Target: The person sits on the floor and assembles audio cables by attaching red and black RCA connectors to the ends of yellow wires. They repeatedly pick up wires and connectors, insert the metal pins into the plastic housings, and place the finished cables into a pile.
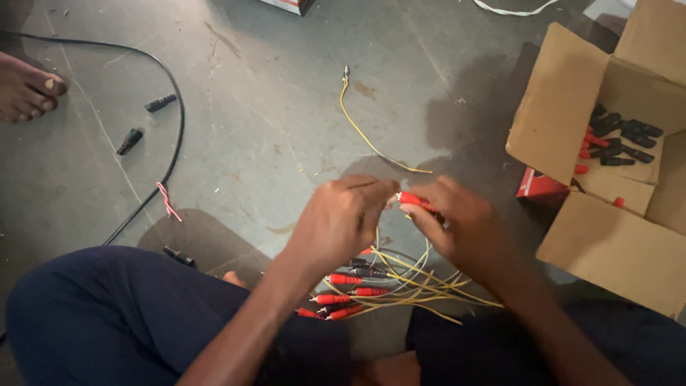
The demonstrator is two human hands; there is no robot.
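Step looks like seating a red plug cap (413, 201) on a thin yellow lead (368, 139): keep the wire straight and in line with the cap, push square, don't kink it. Left hand (341, 218) is curled closed, fingertips pinching the wire end right at the cap. Right hand (464, 221) is closed around the red cap, held above the floor between the knees. Finished red-and-black plug leads (354, 289) lie piled just below. Cardboard box (607, 243) of spare caps sits to the right.
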